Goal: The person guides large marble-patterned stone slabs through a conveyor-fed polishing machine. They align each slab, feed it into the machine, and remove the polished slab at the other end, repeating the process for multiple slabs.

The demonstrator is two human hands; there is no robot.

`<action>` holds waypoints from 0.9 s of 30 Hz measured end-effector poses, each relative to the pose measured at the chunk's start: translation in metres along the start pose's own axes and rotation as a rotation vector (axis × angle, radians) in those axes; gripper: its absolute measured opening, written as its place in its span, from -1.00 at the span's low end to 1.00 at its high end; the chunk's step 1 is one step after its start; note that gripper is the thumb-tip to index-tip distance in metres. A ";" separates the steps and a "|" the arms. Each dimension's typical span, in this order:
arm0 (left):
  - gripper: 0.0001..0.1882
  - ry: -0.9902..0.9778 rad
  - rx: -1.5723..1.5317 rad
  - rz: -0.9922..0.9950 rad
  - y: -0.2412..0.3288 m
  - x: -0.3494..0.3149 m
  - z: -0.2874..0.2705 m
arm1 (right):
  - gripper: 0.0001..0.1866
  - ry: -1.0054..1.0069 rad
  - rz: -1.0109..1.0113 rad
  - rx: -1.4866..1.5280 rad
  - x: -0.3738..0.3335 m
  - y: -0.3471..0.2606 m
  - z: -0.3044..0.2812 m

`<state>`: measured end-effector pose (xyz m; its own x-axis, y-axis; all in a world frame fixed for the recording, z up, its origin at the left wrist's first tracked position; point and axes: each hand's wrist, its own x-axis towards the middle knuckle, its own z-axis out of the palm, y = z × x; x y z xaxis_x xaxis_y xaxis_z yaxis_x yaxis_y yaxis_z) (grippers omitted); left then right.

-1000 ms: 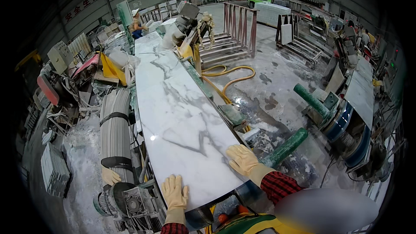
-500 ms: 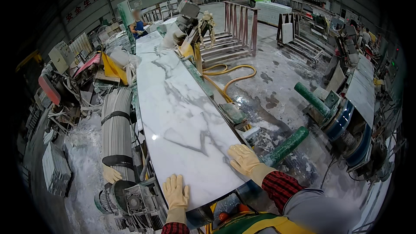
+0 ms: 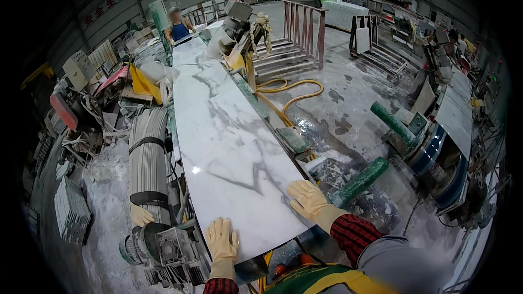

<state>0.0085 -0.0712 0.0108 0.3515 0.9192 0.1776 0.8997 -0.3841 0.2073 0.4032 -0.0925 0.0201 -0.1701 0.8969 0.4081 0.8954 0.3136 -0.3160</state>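
Note:
A long white marble slab with grey veins runs away from me along a machine bed. My left hand, in a cream glove, lies flat near the slab's near left corner with its fingers apart. Across the slab, my right hand wears a matching glove. Its palm and outstretched fingers rest on the slab's right edge. Both hands are open and grip nothing. Red and black checked sleeves show at both wrists.
To the left stand a strapped bundle of grey strips, a loose-looking cream glove and a motor. Green rollers, a yellow hose and a metal rack are on the right. A person stands at the far end.
The far person, turned aside and partly hidden before, now stands facing the slab's far end. Both my hands stay in place, and the view has shifted very slightly.

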 end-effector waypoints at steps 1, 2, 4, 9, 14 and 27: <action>-0.37 0.006 0.008 0.003 -0.001 -0.001 0.001 | -0.46 0.003 -0.006 0.006 0.000 -0.001 -0.001; -0.37 0.011 0.017 0.006 -0.003 -0.003 0.003 | -0.46 0.006 -0.012 0.013 0.001 -0.002 -0.003; -0.37 0.010 0.017 0.009 -0.001 -0.003 0.002 | -0.46 0.018 -0.016 0.002 -0.002 -0.002 -0.003; -0.36 -0.008 0.000 -0.008 0.003 -0.005 -0.004 | -0.46 0.006 -0.009 0.018 -0.003 -0.005 -0.007; -0.39 0.068 0.018 0.044 0.006 -0.007 -0.001 | -0.45 -0.015 0.000 0.006 -0.007 -0.003 -0.011; -0.40 0.077 -0.005 0.037 0.005 -0.018 0.001 | -0.44 0.006 -0.005 0.001 -0.017 -0.007 -0.009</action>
<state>0.0074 -0.0894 0.0079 0.3635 0.8949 0.2589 0.8849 -0.4186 0.2042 0.4037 -0.1122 0.0229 -0.1719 0.8938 0.4142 0.8944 0.3179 -0.3148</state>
